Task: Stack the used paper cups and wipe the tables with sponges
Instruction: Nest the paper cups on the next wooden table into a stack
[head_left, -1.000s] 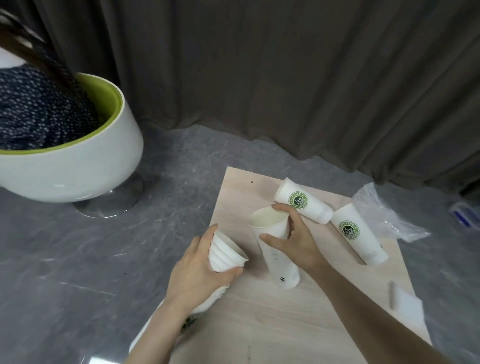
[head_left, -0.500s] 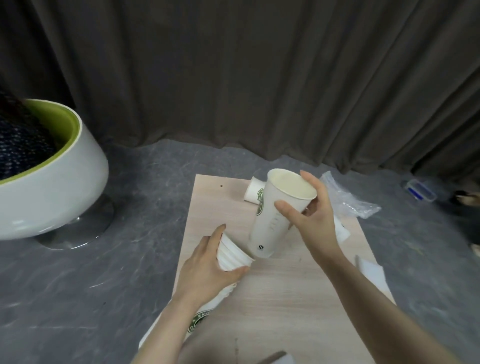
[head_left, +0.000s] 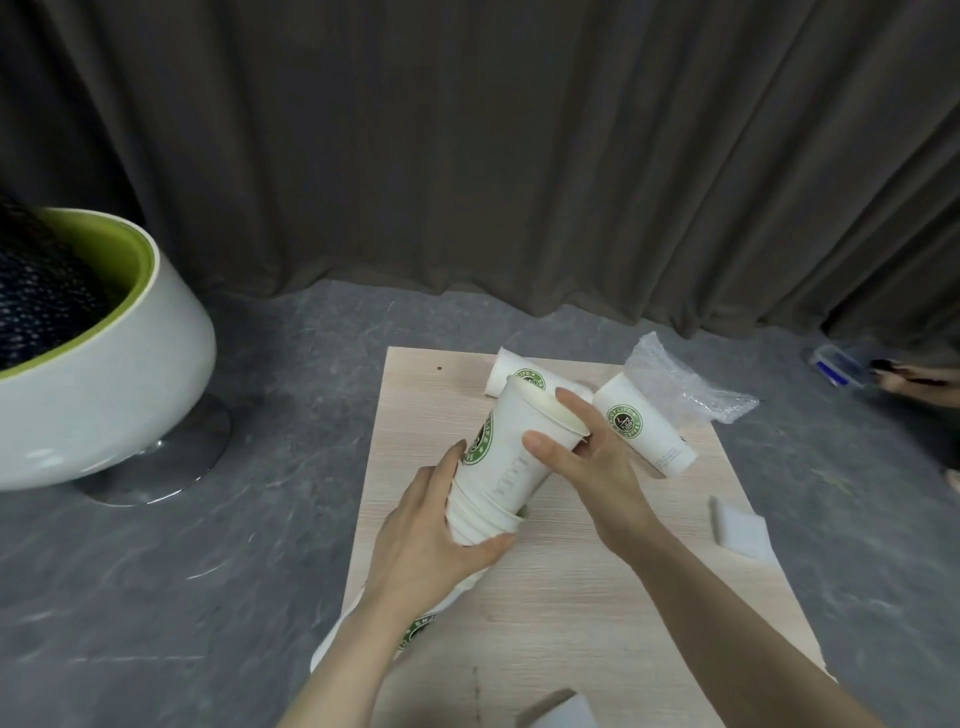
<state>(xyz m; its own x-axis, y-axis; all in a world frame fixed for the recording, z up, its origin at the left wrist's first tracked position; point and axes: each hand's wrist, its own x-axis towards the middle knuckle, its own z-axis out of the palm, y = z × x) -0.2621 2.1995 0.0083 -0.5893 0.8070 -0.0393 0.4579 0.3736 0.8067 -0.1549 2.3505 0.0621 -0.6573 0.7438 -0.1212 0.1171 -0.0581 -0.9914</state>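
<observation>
My left hand grips a stack of white paper cups near its rims, over the left part of the light wooden table. In my right hand is a single white cup with a green logo, held by its rim, its base sitting inside the top of the stack. Two more logo cups lie on their sides at the table's far end, one behind my hands and one to the right. A white sponge rests at the right edge, another at the near edge.
Crumpled clear plastic wrap lies at the far right corner of the table. A white and green round chair with someone in dark dotted clothing stands left on the grey floor. Dark curtains hang behind. A small blue and clear box sits far right.
My right hand lifted the single cup off the table, carried it over and lowered its base into the stack that my left hand holds. The view shifted slightly.
</observation>
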